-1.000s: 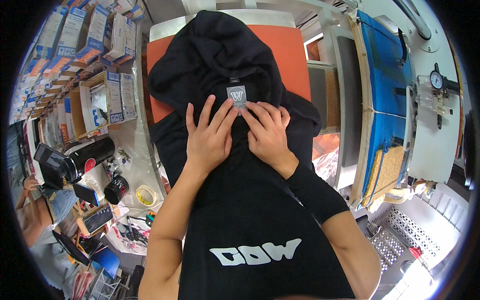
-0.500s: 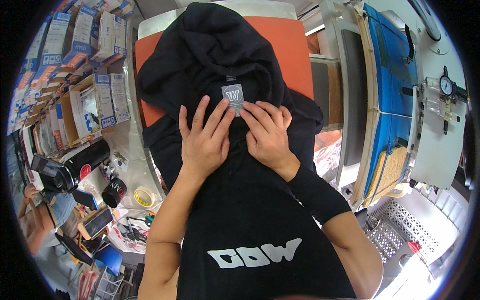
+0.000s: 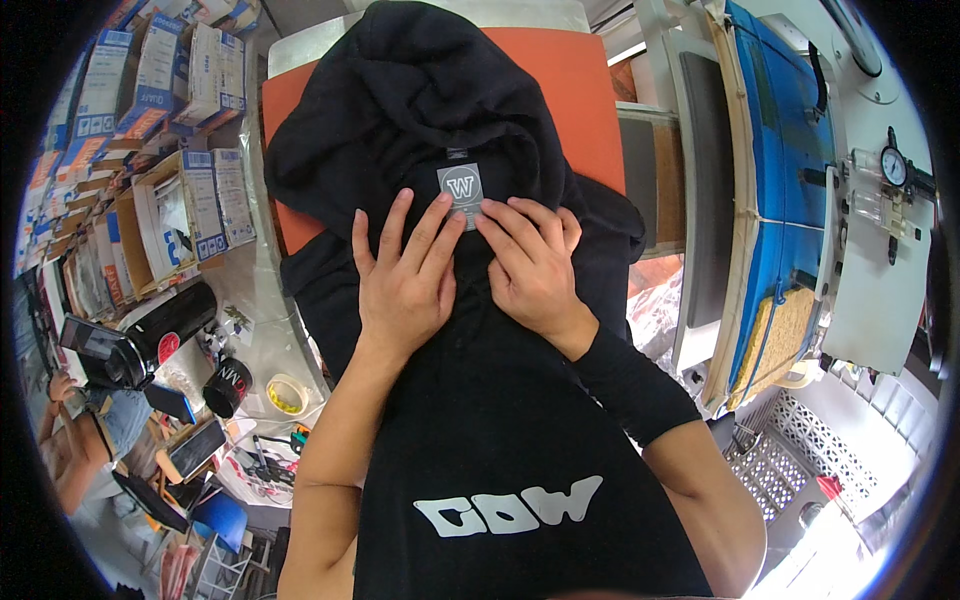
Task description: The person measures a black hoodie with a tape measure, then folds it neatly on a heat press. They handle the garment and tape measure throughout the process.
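Observation:
A black hooded sweatshirt lies spread on an orange pad, its hood at the far end. Inside its neck is a grey square label with a white round mark. My left hand rests flat on the cloth with fingers spread, the fingertips at the label's lower left edge. Opposite it, my right hand has its fingers stretched out, the tips touching the label's lower right edge. A black sleeve band covers my right forearm. Black cloth with white lettering fills the near side; where it meets the sweatshirt is unclear.
Left of the pad, a side table holds a black cup, a small tub with yellow bits and a phone. Stacked cartons rise behind. Another person's arm shows far left. On the right stand a blue panel and a pressure gauge.
The view has shifted slightly. Both hands stay on the cloth by the label, with little visible movement of the fingers.

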A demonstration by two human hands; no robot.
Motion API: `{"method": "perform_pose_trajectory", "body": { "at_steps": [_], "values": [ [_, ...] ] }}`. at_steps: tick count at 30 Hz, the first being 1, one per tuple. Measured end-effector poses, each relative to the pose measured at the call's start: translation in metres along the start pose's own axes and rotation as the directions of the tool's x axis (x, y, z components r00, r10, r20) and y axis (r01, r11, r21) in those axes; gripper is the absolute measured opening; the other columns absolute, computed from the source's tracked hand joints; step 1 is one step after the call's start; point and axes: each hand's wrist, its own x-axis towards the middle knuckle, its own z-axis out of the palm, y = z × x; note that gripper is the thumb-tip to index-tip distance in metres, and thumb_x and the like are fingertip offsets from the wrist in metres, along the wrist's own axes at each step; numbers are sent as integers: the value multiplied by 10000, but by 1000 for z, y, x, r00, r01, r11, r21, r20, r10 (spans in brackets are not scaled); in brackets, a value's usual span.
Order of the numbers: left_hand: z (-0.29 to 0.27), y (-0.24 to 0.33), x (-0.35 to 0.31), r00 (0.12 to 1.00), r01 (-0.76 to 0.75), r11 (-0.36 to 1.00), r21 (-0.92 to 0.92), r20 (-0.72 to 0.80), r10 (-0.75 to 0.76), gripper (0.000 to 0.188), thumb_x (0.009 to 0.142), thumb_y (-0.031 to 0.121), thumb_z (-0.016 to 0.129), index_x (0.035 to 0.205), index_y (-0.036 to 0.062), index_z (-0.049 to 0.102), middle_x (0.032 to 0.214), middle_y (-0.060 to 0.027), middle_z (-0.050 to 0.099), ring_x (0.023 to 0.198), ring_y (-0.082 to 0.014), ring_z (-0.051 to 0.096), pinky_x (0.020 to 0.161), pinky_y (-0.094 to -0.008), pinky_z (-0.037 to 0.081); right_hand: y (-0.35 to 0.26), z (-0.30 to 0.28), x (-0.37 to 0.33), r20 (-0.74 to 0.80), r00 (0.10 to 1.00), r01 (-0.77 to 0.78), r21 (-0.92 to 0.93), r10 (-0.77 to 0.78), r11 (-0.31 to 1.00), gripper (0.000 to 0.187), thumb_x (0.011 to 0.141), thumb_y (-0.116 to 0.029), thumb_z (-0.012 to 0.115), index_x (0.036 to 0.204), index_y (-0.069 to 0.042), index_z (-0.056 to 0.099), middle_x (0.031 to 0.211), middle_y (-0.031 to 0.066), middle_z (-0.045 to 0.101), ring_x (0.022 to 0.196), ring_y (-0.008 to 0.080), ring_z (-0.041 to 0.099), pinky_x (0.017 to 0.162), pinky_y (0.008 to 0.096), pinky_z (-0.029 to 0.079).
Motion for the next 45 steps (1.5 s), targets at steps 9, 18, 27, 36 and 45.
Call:
{"method": "perform_pose_trajectory", "body": {
  "at_steps": [9, 18, 27, 36, 45],
  "values": [
    [-19, 12, 14, 997, 64, 995, -80, 56, -59, 515, 843, 58, 670, 1351, 145, 674, 1475, -44, 600, 1478, -317, 445, 1261, -644, 111, -12, -11, 14, 92, 996, -13, -91, 21, 996, 349, 794, -89, 703, 1141, -86, 737, 1320, 29, 660, 1246, 265, 573, 1082, 563, 322],
    [-32, -12, 79, 997, -2, 997, -80, -78, -4, 362, 809, 8, 657, 1165, 65, 697, 1295, -80, 637, 1298, -321, 550, 1186, -599, 316, -11, -26, 76, 97, 993, 69, -60, -63, 996, 289, 861, -168, 665, 1125, -57, 700, 1301, 143, 633, 1284, 327, 544, 1061, 562, 388],
    [-20, -81, 124, 985, -151, 966, 208, -47, 164, 460, 940, 50, 608, 1390, 128, 670, 1507, -108, 593, 1477, -376, 451, 1226, -649, 311, 55, -13, 114, 387, 920, 121, -142, -58, 982, 687, 1138, -528, 305, 1609, -40, 414, 1692, 136, 386, 1611, 336, 248, 1279, 663, 112],
    [-50, -70, 57, 874, -134, 979, -155, -483, 43, 300, 923, 32, 691, 1218, 59, 736, 1379, -142, 668, 1342, -405, 580, 1176, -556, 403, 49, -110, 59, -177, 982, 65, -5, -65, 998, 376, 977, -222, 702, 1296, -22, 692, 1363, 172, 684, 1352, 385, 585, 1181, 518, 406],
    [-67, -91, -227, 757, 536, 804, -259, -275, -593, 168, 981, 92, 652, 1084, 16, 761, 1077, -174, 746, 1043, -319, 715, 935, -398, 544, 143, -355, -195, -869, 447, -742, -229, 211, 630, 352, 1063, -324, 619, 1052, 11, 726, 1108, 194, 729, 1009, 351, 685, 881, 444, 540]
  ]
}}
